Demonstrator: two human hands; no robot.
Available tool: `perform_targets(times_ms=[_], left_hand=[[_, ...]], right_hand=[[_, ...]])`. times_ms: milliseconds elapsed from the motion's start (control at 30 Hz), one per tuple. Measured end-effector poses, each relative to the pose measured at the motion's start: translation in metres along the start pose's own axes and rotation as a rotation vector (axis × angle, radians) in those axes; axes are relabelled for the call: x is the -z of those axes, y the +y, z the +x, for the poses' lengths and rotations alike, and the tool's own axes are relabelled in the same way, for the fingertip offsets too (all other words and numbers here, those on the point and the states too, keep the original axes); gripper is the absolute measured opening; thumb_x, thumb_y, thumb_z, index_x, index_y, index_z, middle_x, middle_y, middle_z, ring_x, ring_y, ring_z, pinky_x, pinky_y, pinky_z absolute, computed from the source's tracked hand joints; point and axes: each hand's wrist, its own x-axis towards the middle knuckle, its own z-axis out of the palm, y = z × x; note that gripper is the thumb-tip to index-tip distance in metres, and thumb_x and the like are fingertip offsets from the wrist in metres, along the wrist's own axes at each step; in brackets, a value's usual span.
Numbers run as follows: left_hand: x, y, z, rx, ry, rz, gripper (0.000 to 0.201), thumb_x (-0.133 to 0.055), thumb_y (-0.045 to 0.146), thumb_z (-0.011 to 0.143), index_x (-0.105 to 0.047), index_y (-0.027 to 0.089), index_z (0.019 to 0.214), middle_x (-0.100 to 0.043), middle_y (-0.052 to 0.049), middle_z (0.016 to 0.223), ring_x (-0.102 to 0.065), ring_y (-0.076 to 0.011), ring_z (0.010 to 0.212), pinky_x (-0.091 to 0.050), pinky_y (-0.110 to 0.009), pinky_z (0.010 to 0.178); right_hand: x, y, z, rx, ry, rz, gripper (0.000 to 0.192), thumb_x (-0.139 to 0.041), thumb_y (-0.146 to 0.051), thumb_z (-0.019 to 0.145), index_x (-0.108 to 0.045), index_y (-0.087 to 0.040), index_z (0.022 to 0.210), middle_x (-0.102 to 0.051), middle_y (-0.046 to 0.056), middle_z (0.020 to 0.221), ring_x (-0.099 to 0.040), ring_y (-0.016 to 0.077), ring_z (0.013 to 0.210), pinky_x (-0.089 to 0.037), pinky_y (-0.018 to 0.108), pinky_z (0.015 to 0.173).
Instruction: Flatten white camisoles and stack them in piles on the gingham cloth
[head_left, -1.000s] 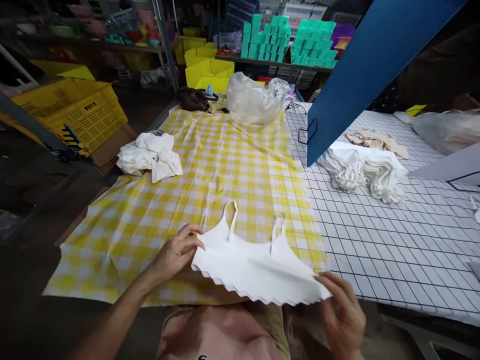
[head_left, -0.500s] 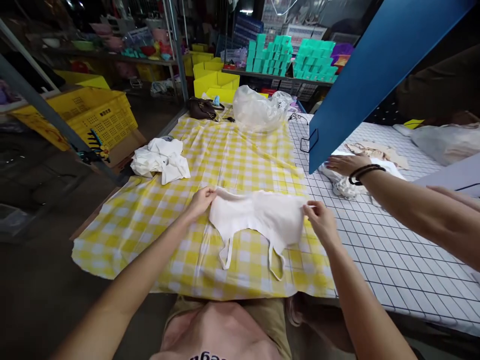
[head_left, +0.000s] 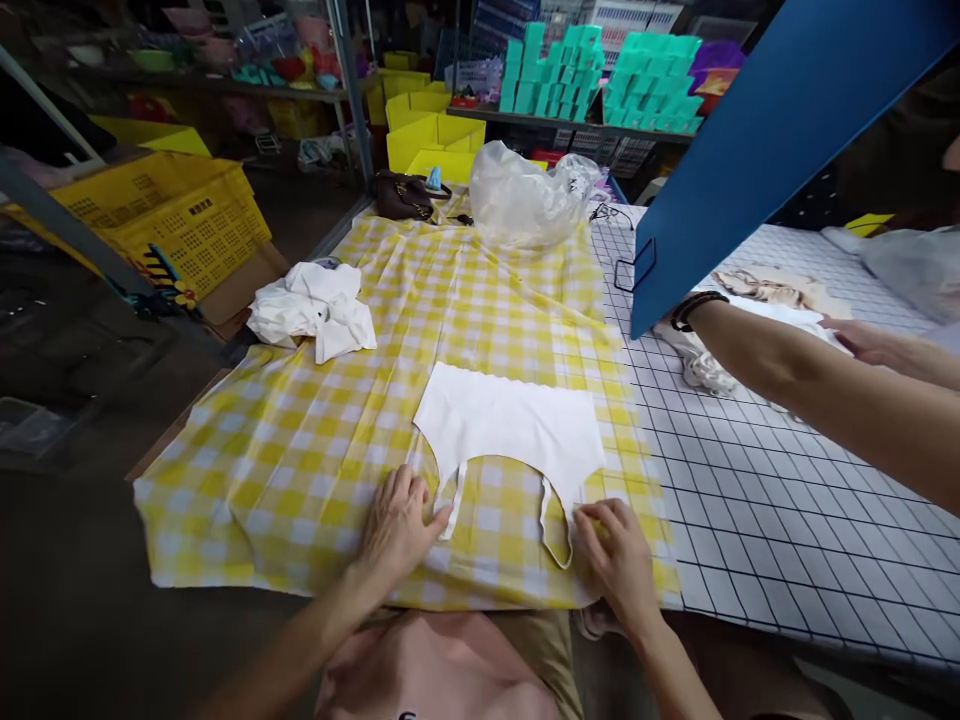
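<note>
A white strappy top [head_left: 510,425] lies flat on the yellow checked cloth [head_left: 300,450], hem away from me, its two straps pointing toward me. My left hand [head_left: 397,525] rests fingers spread on the cloth, touching the end of the left strap. My right hand [head_left: 611,555] pinches the lower end of the right strap loop near the cloth's front edge.
A crumpled white garment pile [head_left: 313,308] lies at the cloth's left. A clear plastic bag [head_left: 525,195] and dark pouch [head_left: 401,195] sit at the far end. Another person's arms [head_left: 810,375] reach over white garments [head_left: 701,365] on the grid-patterned table [head_left: 787,500], beside a blue board [head_left: 750,130].
The top was flipped and laid flat with its hem away from me. My hands slid from its far corners back to the strap ends. The other person's arms reached in from the right.
</note>
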Motion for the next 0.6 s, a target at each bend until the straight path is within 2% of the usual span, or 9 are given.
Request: perform_targets(times_ms=[100, 167, 300, 433, 500, 600], left_hand=[[-0.008, 0.011, -0.009, 0.017, -0.037, 0.017, 0.017, -0.056, 0.032, 0.074, -0.049, 0.019, 0.066, -0.051, -0.005, 0.080, -0.051, -0.0214, 0.080, -0.043, -0.034, 0.071], [-0.013, 0.013, -0.009, 0.017, -0.069, -0.028, 0.013, -0.055, 0.027, 0.074, -0.048, 0.020, 0.065, -0.052, -0.005, 0.079, -0.052, -0.0220, 0.081, -0.043, -0.034, 0.071], [-0.017, 0.011, -0.007, 0.027, -0.150, -0.162, 0.013, -0.050, 0.020, 0.072, -0.044, 0.021, 0.061, -0.052, -0.005, 0.076, -0.053, -0.0225, 0.074, -0.043, -0.036, 0.066], [-0.008, 0.003, -0.004, -0.006, -0.248, -0.235, 0.014, -0.049, 0.021, 0.071, -0.044, 0.021, 0.058, -0.052, -0.004, 0.071, -0.053, -0.0211, 0.068, -0.042, -0.035, 0.062], [-0.001, -0.006, 0.009, -0.021, -0.256, -0.237, 0.015, -0.048, 0.022, 0.074, -0.045, 0.020, 0.059, -0.053, -0.003, 0.071, -0.053, -0.0195, 0.068, -0.042, -0.033, 0.064], [0.006, -0.025, 0.049, -0.032, -0.151, -0.185, 0.013, -0.043, 0.021, 0.079, -0.051, 0.019, 0.069, -0.055, -0.003, 0.078, -0.054, -0.0179, 0.075, -0.043, -0.031, 0.070]], right_hand=[[-0.001, -0.008, -0.017, 0.142, -0.126, -0.006, 0.020, -0.049, -0.038, 0.084, -0.057, -0.022, 0.076, -0.052, 0.005, 0.081, -0.052, 0.0176, 0.076, -0.044, 0.032, 0.068], [-0.002, -0.010, -0.024, 0.187, -0.168, -0.023, 0.018, -0.053, -0.039, 0.081, -0.057, -0.022, 0.077, -0.052, 0.004, 0.081, -0.051, 0.0176, 0.074, -0.045, 0.031, 0.066], [-0.001, -0.010, -0.031, 0.174, -0.173, -0.020, 0.012, -0.051, -0.032, 0.083, -0.055, -0.023, 0.077, -0.053, 0.005, 0.081, -0.052, 0.0183, 0.074, -0.046, 0.032, 0.064], [0.006, -0.009, -0.029, 0.171, -0.261, 0.026, 0.018, -0.046, -0.031, 0.084, -0.053, -0.022, 0.070, -0.052, 0.005, 0.078, -0.052, 0.0185, 0.074, -0.046, 0.032, 0.064], [0.011, -0.003, -0.019, 0.120, -0.255, 0.034, 0.019, -0.045, -0.034, 0.085, -0.054, -0.022, 0.073, -0.053, 0.005, 0.080, -0.053, 0.0184, 0.075, -0.046, 0.032, 0.066], [0.017, 0.014, 0.014, -0.018, -0.126, -0.003, 0.022, -0.042, -0.038, 0.085, -0.056, -0.021, 0.080, -0.053, 0.006, 0.085, -0.054, 0.0188, 0.077, -0.046, 0.032, 0.067]])
